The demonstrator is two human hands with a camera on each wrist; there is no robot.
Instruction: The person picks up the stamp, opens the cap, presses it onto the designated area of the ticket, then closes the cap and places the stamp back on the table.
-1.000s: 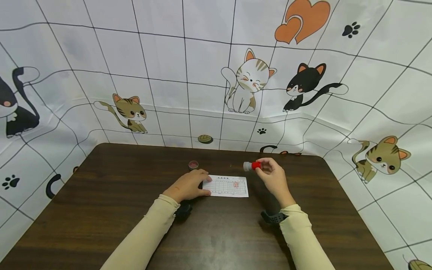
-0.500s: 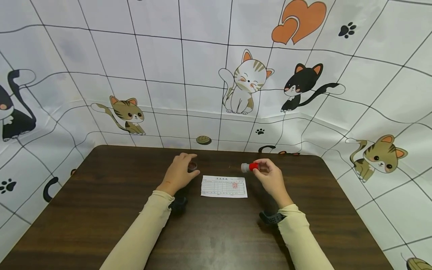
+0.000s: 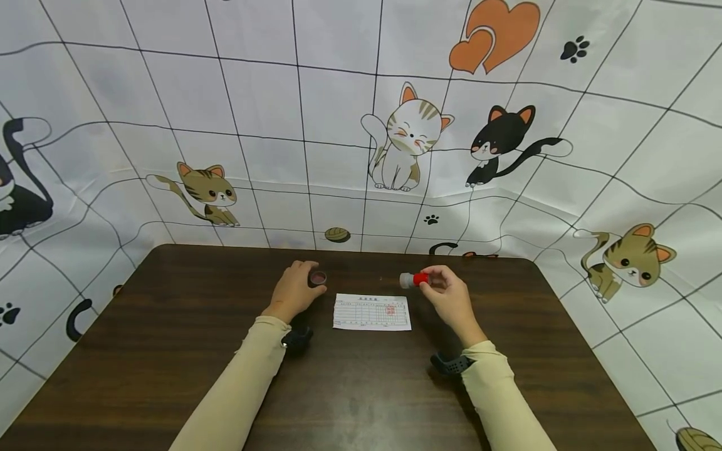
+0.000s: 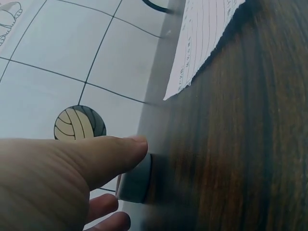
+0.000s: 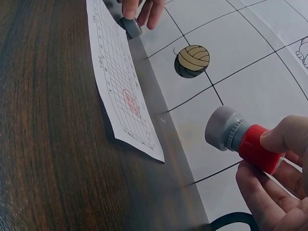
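Observation:
My right hand (image 3: 451, 300) holds a stamp (image 5: 260, 147) by its red handle, raised over the right part of the table. The stamp lies sideways, its grey head facing left. Further left, my left hand (image 3: 293, 291) has its thumb and fingers around a small round ink pad (image 3: 318, 279) with a dark red top. In the left wrist view the thumb is against the side of the ink pad (image 4: 135, 180). Between the hands lies a white printed form (image 3: 369, 317) with a grid, bearing a red stamp mark (image 5: 131, 102) on its right part.
The dark brown wooden table (image 3: 366, 388) ends at the back against a white sheet (image 3: 265, 169) with black lines and printed cats. Each wrist wears a dark strap (image 3: 451, 364).
My left hand has left the form's left edge, moved up and left, and closed around the ink pad. The right hand keeps the stamp in nearly the same place.

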